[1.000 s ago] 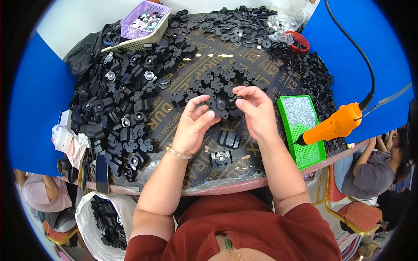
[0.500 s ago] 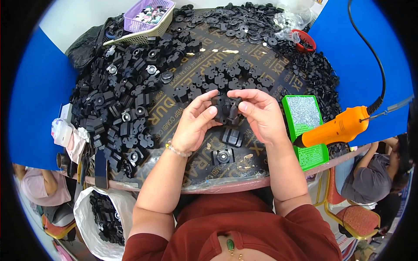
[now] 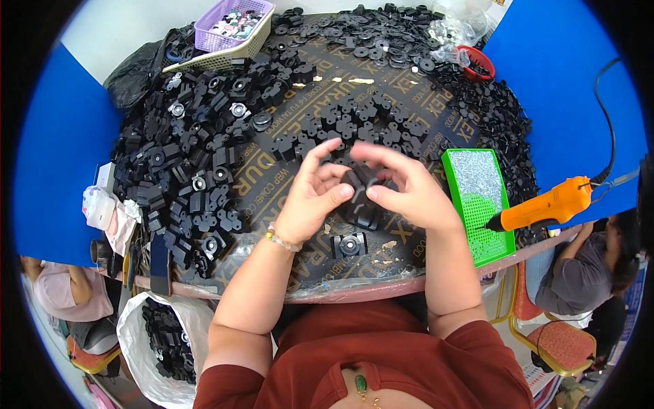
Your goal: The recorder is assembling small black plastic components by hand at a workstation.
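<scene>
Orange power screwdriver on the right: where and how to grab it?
Probably wrap the right hand around the mid-barrel of the orange power screwdriver, coming from the wearer's near side. Its long body slants, with the dark tip pointing left and down across the green tray and the cord leaving the opposite end; mid-barrel avoids both.
</scene>
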`<state>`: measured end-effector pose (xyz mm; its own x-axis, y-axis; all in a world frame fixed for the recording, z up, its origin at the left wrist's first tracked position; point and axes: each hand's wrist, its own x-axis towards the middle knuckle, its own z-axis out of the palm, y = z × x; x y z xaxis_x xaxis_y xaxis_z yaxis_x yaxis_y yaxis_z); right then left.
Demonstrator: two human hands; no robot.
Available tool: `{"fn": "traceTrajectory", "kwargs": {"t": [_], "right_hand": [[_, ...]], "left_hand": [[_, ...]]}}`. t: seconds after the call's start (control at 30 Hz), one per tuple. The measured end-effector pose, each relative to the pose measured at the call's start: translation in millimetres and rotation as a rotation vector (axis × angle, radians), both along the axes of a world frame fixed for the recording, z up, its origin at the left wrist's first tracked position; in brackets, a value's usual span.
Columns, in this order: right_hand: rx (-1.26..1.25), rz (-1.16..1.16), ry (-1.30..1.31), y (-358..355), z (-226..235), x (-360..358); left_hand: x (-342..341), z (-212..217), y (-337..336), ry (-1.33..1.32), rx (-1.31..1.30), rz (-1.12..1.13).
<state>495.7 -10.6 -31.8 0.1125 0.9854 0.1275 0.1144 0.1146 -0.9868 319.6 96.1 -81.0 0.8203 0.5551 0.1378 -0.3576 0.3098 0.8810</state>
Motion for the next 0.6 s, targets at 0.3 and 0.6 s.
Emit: {"fn": "traceTrajectory", "kwargs": {"t": [0.3,0.6], "right_hand": [[0.122,-0.723,-0.695,-35,16,32],[-0.015,-0.683,-1.181,-21,-53,22]], "left_hand": [[-31,56,34,0.855,1.358,0.686],[-80,26,124,1.689,1.372,0.522]]}}
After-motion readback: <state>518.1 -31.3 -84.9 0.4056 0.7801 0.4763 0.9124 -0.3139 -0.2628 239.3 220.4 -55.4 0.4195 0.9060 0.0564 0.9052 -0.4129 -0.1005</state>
